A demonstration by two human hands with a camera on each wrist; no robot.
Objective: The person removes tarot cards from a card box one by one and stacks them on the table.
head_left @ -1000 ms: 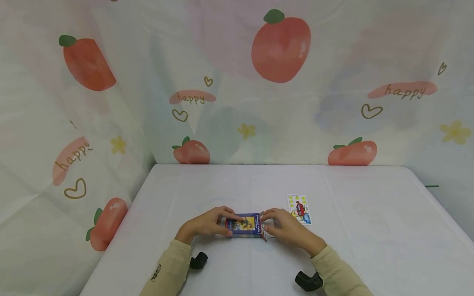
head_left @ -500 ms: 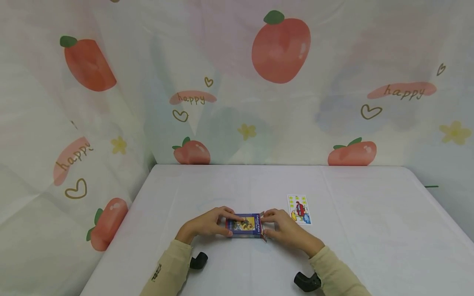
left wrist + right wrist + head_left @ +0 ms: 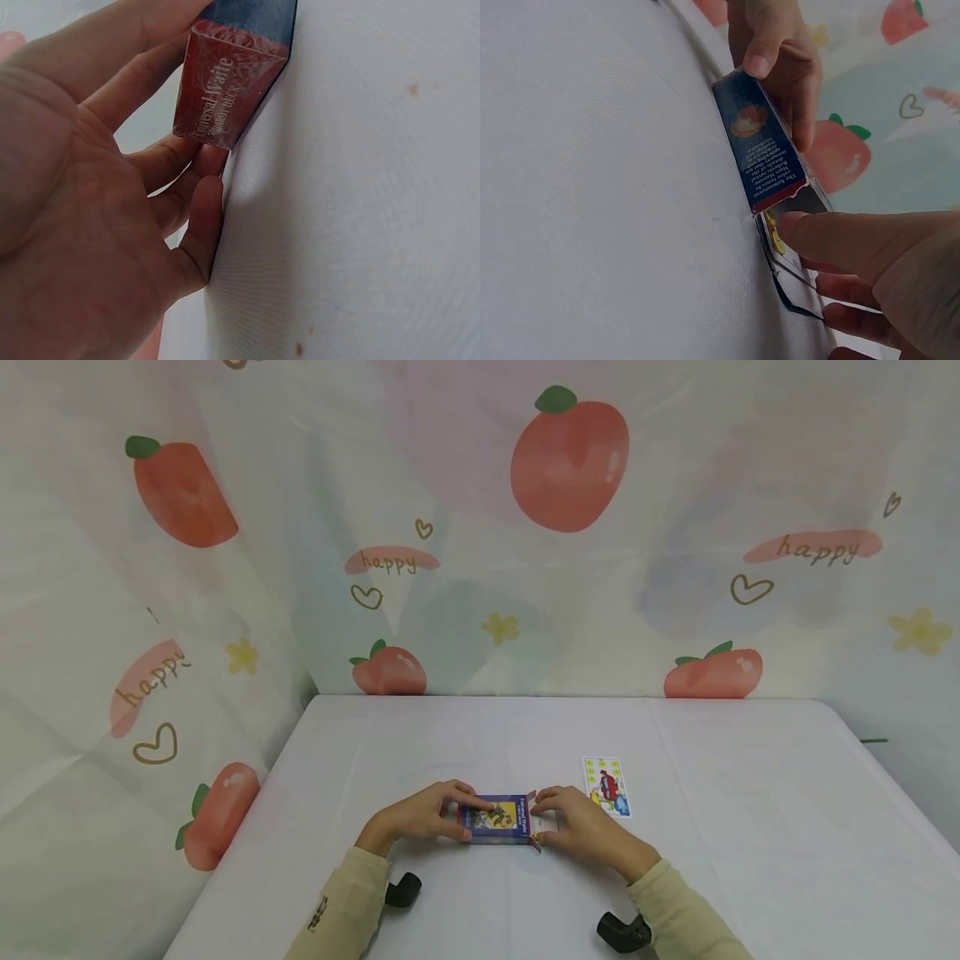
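A blue tarot card box with a yellow picture lies flat on the white table. My left hand grips its left end, index finger along the top and thumb at the near side. Red end panel lettering reads "Universal Waite Tarot Deck" in the left wrist view. At the box's torn-open right end, my right hand pinches the tarot cards between thumb and fingers. These cards stick partly out of the box. Beside them an end flap hangs open. How many cards are pinched is hidden.
A single tarot card lies face up behind my right hand. Black curved pieces show beside both forearms. Fruit-printed cloth hangs behind the table and to its left.
My right thumb has shifted toward the near side of the box's open end. More of the white cards now shows between the box and my right hand. The left hand stays put.
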